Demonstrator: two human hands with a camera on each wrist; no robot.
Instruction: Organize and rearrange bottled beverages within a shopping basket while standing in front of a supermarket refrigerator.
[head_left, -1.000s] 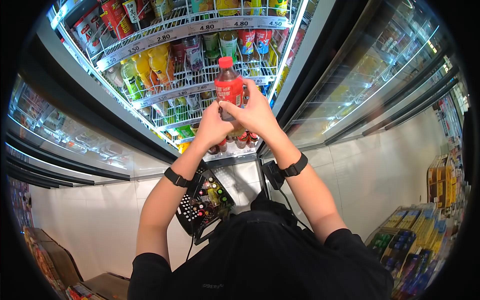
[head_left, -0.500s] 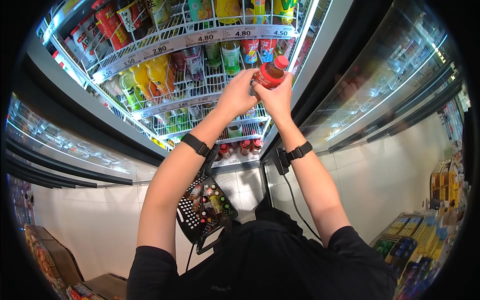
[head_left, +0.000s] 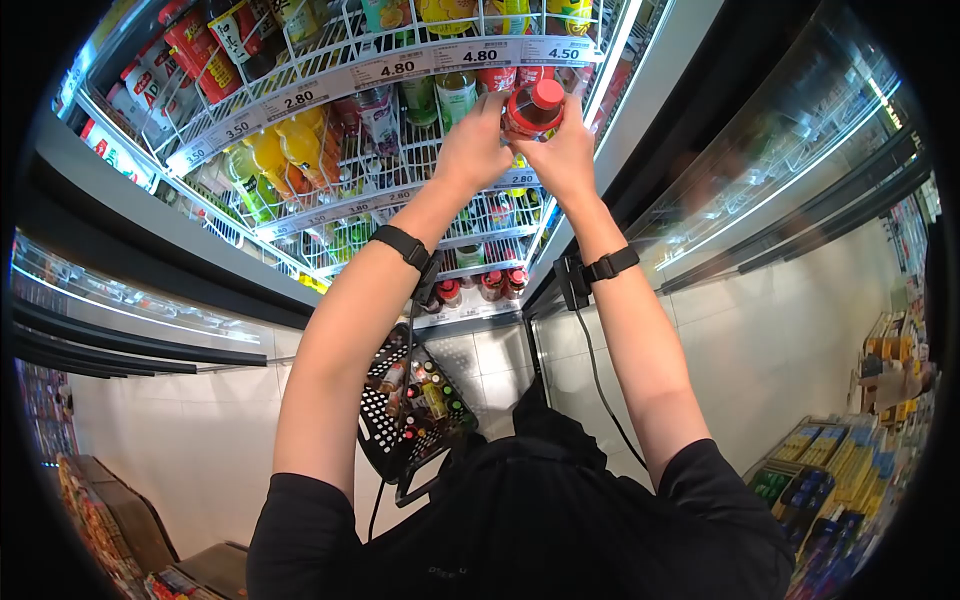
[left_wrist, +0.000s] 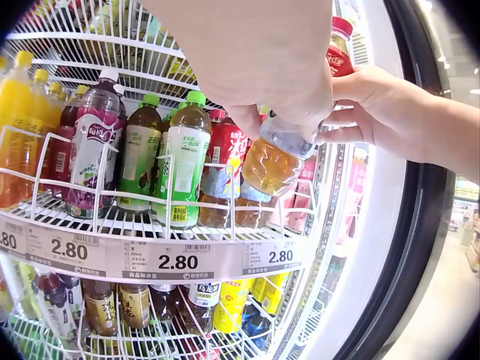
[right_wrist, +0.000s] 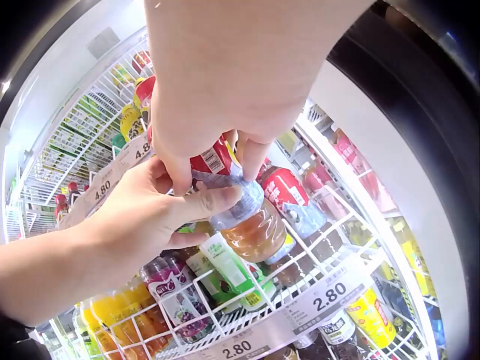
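A red-capped drink bottle (head_left: 533,112) with a red label and amber liquid is held between both hands, tilted, at the right end of a cooler shelf. My left hand (head_left: 472,150) grips one side of it, and my right hand (head_left: 562,155) grips the other. In the left wrist view, the clear base of the bottle (left_wrist: 274,161) hangs just above the shelf's front wire rail, in front of similar red-labelled bottles (left_wrist: 225,150). Beside those stand green-capped bottles (left_wrist: 182,161) and a purple-labelled grape drink (left_wrist: 94,154). The right wrist view shows the left thumb (right_wrist: 217,201) pressed along the bottle.
Price strips (left_wrist: 178,261) edge the wire shelves, with more drinks above and below. The cooler's frame (left_wrist: 401,180) stands close on the right, beside an open glass door (head_left: 760,170). On the floor, a black basket (head_left: 375,425) holds several bottles.
Both hands have carried the bottle up, to the right and in toward the shelf. It was upright a second ago, then leaned right, and now its cap points more toward the head camera.
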